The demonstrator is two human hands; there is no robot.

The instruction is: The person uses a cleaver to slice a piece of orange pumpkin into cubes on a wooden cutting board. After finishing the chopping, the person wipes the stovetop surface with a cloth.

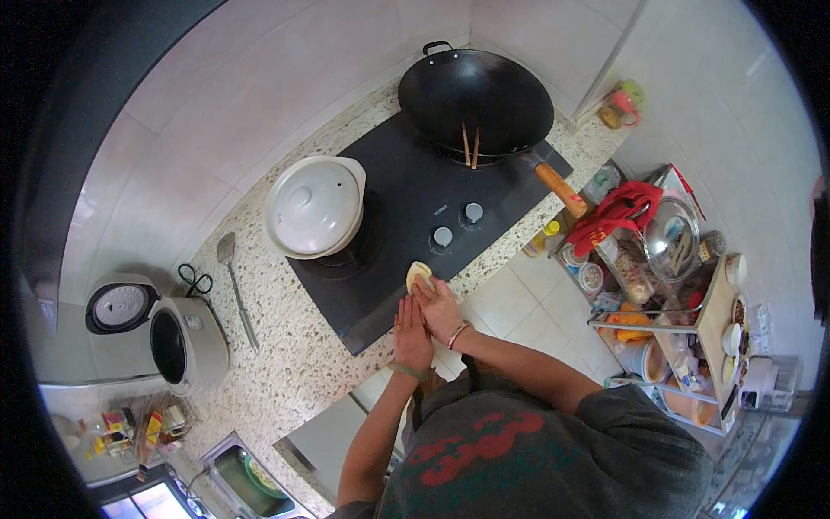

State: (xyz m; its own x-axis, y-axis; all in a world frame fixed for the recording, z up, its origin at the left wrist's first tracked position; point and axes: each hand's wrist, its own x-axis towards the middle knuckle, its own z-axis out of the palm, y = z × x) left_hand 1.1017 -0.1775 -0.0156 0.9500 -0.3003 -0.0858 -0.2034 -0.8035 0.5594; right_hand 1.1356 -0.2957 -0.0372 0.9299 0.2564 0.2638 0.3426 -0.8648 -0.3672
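Observation:
Over the front edge of the black cooktop [380, 294], my two hands are close together and touching. My right hand [439, 311] has its fingers closed on a pale, flat, rounded piece [418, 274]. It looks like dough, but I cannot tell for sure. Against the right hand lies my left hand [413, 340], its fingers straight and holding nothing. A white lidded pot [313, 206] stands on the left burner. On the far burner is a large black wok [475, 95] with wooden chopsticks [470, 145] lying across its near rim.
The wok's wooden handle [560, 190] juts over the counter edge. Left on the speckled counter [268, 346] are a metal spatula [236, 285], scissors [195, 278] and an open rice cooker [186, 342]. A loaded rack [692, 346] stands at right; a sink [233, 458] is at lower left.

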